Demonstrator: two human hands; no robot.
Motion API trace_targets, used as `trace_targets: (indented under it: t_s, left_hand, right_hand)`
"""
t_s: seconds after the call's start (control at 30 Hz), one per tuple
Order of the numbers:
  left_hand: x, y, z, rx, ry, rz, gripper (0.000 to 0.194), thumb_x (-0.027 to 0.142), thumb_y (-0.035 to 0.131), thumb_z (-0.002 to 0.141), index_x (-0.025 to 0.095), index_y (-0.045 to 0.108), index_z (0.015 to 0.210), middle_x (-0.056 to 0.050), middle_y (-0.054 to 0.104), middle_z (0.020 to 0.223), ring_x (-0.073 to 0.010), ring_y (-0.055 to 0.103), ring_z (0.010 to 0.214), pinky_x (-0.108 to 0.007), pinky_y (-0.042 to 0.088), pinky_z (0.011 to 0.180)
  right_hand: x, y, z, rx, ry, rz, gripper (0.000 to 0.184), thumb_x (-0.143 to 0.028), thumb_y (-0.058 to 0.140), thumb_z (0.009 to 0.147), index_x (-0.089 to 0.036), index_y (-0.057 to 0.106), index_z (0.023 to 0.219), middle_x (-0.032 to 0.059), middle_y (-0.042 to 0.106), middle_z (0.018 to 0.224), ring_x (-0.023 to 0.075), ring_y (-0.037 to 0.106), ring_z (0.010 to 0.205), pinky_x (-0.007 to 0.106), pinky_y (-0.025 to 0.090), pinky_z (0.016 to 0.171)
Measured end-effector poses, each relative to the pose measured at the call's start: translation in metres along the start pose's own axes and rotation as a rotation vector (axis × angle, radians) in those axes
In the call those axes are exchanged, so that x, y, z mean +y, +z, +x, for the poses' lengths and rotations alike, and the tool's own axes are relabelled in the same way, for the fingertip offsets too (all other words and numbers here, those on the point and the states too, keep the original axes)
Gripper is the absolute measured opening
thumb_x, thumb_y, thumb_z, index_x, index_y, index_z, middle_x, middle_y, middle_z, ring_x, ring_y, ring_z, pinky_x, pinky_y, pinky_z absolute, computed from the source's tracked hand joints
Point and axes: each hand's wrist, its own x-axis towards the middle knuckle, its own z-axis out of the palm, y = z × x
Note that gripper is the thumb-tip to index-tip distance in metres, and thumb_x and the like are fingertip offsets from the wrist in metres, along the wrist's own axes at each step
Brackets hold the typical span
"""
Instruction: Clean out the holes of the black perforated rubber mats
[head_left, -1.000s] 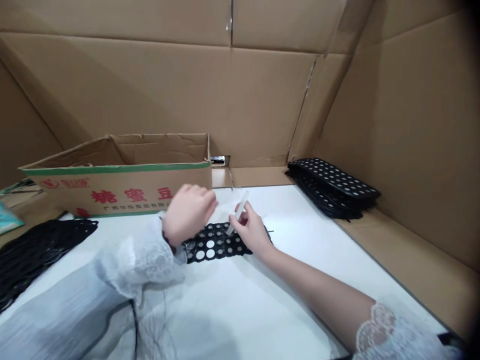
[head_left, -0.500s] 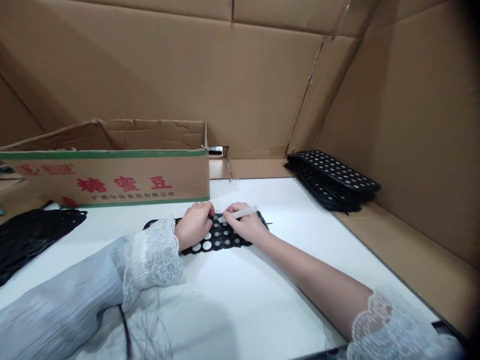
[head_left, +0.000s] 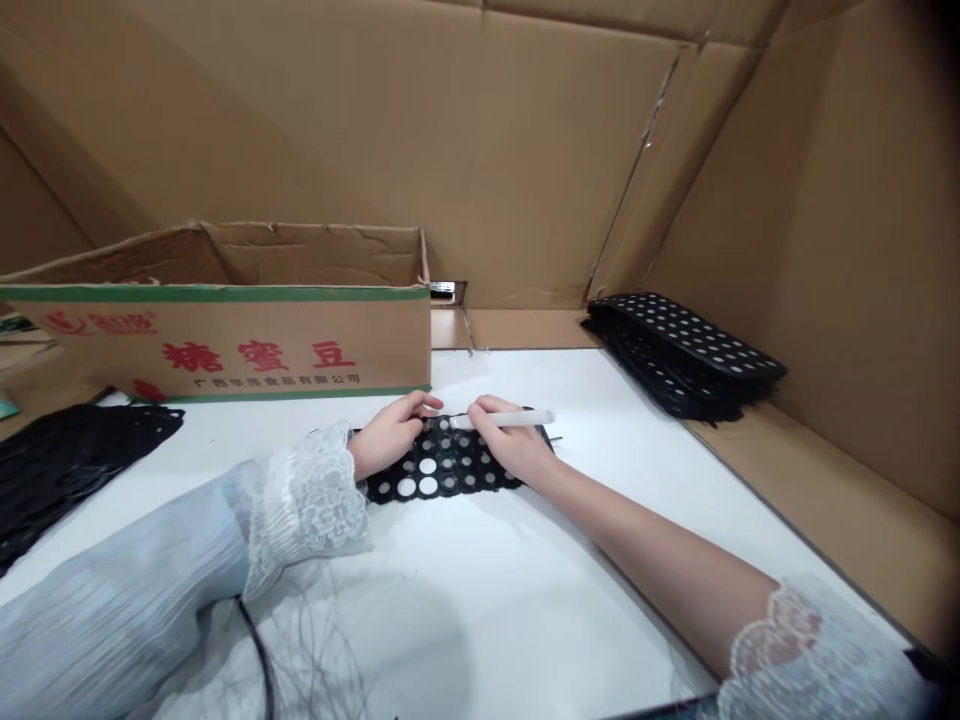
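A black sheet (head_left: 465, 482) with rows of round pale dots lies flat on the white tabletop; a few dots at its lower left are brighter white. My left hand (head_left: 391, 432) rests over the left part of the sheet, its index finger stretched out and apart from the thumb. Gripped in my right hand (head_left: 514, 440) is a slim white pen-like tool (head_left: 529, 418), nearly level, with its tip down at the upper rows of dots. The right palm covers the sheet's right part.
A printed cardboard box (head_left: 247, 345) stands behind on the left. A heap of black lacy pieces (head_left: 82, 460) lies at the left, and a stack of black dotted sheets (head_left: 690, 350) at the back right. Cardboard walls (head_left: 337, 130) enclose the white table (head_left: 525, 600).
My left index finger has straightened away from the sheet. My right hand and the pen-like tool have shifted slightly right, and the tool lies flatter. The whole view has shifted a little.
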Motion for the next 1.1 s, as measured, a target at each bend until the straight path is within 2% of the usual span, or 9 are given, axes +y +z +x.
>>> trace_targets:
  t_s: [0.13,0.4,0.5,0.57,0.67,0.73,0.8,0.93,1.1]
  left_hand:
    - [-0.002,0.002,0.000,-0.021,0.026,-0.016,0.043,0.010,0.034,0.061,0.017,0.050,0.100,-0.003,0.058,0.100,-0.0187,0.051,0.096,-0.034,0.036,0.089]
    - [0.003,0.000,0.001,-0.169,0.010,-0.262,0.047,0.005,0.034,0.053,0.015,0.050,0.096,-0.003,0.059,0.095,-0.0169,0.053,0.089,-0.030,0.040,0.081]
    - [0.003,-0.002,-0.001,-0.168,0.004,-0.304,0.042,0.007,0.034,0.054,0.015,0.050,0.092,-0.002,0.058,0.092,-0.0160,0.053,0.085,-0.028,0.040,0.078]
    - [0.004,-0.003,-0.002,-0.123,-0.008,-0.314,0.036,0.009,0.034,0.057,0.015,0.050,0.089,-0.001,0.058,0.087,-0.0161,0.052,0.083,-0.028,0.040,0.076]
    - [0.007,-0.003,-0.002,-0.038,-0.005,-0.209,0.021,0.016,0.034,0.065,0.016,0.051,0.077,0.001,0.054,0.076,-0.0160,0.049,0.077,-0.028,0.038,0.074]
    - [0.009,-0.002,-0.001,-0.024,0.007,-0.117,0.014,0.024,0.037,0.069,0.016,0.048,0.069,0.002,0.049,0.066,-0.0149,0.046,0.070,-0.027,0.037,0.069]
    - [0.009,0.000,0.000,-0.036,0.017,-0.065,0.015,0.029,0.040,0.071,0.016,0.044,0.064,0.004,0.042,0.060,-0.0131,0.042,0.063,-0.026,0.035,0.064]
    - [0.004,0.003,0.001,-0.028,0.040,0.002,0.016,0.029,0.039,0.073,0.017,0.038,0.062,0.004,0.038,0.059,-0.0118,0.037,0.060,-0.025,0.032,0.060]
    - [0.001,0.007,-0.003,0.029,0.100,0.134,0.015,0.027,0.036,0.075,0.018,0.033,0.064,0.004,0.037,0.060,-0.0123,0.037,0.061,-0.025,0.031,0.060]
  right_hand:
    - [-0.001,0.000,-0.001,0.019,0.064,0.034,0.031,-0.034,0.029,0.084,-0.018,0.037,0.059,-0.0039,0.038,0.056,0.0099,0.040,0.057,0.022,0.029,0.054]
    - [-0.002,0.000,-0.002,-0.002,0.038,0.012,0.030,-0.032,0.031,0.084,-0.018,0.043,0.061,-0.0033,0.044,0.060,0.0102,0.044,0.061,0.022,0.030,0.058]
    - [-0.001,0.000,-0.001,0.005,0.043,0.021,0.030,-0.031,0.030,0.084,-0.018,0.044,0.062,-0.0029,0.046,0.061,0.0105,0.046,0.062,0.023,0.031,0.058]
    - [0.000,0.001,-0.001,0.003,0.054,0.032,0.030,-0.030,0.030,0.084,-0.018,0.046,0.062,-0.0027,0.048,0.062,0.0108,0.046,0.062,0.023,0.031,0.058]
    - [0.000,0.001,-0.002,0.008,0.054,0.033,0.030,-0.029,0.030,0.084,-0.017,0.047,0.063,-0.0022,0.049,0.063,0.0111,0.047,0.063,0.023,0.032,0.059]
    - [-0.002,0.001,-0.002,0.022,0.043,0.008,0.029,-0.028,0.030,0.084,-0.018,0.047,0.062,-0.0018,0.049,0.063,0.0114,0.047,0.064,0.024,0.032,0.060]
    - [-0.004,0.002,-0.002,0.029,0.025,-0.040,0.028,-0.026,0.030,0.083,-0.018,0.046,0.061,-0.0011,0.050,0.064,0.0118,0.047,0.065,0.024,0.032,0.062]
    - [-0.007,0.005,0.000,0.025,-0.026,-0.203,0.024,-0.022,0.033,0.082,-0.018,0.044,0.061,0.0001,0.051,0.067,0.0138,0.045,0.071,0.027,0.031,0.067]
    - [-0.004,0.011,0.000,-0.034,-0.097,-0.393,0.022,-0.028,0.034,0.084,-0.019,0.041,0.065,0.0012,0.050,0.072,0.0165,0.041,0.077,0.028,0.028,0.065]
